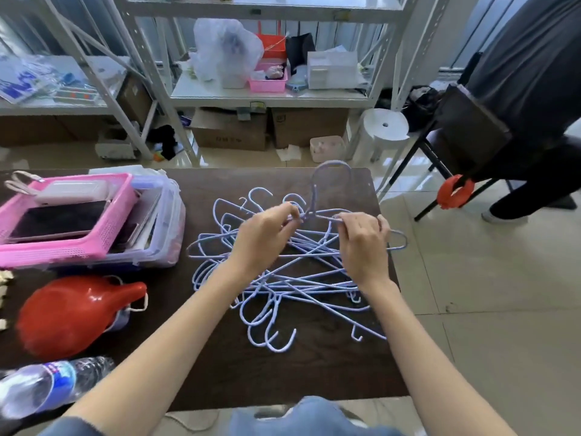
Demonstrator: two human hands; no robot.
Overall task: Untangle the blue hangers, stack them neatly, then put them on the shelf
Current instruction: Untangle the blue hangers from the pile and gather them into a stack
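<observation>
A tangled pile of pale blue wire hangers (283, 278) lies on the dark brown table (251, 372), right of centre. One hanger (333, 166) is lifted from the pile with its hook standing up at the table's far edge. My left hand (267, 234) pinches that hanger at its neck. My right hand (361, 240) grips a wire of the same hanger just to the right. The white metal shelf (267, 96) stands beyond the table.
A pink basket (72, 247) on a clear bin sits at the table's left. A red bag (72, 313) and a plastic bottle (47, 385) lie at front left. A person in dark clothes (528, 89), a chair and a white stool (383, 127) are at the right.
</observation>
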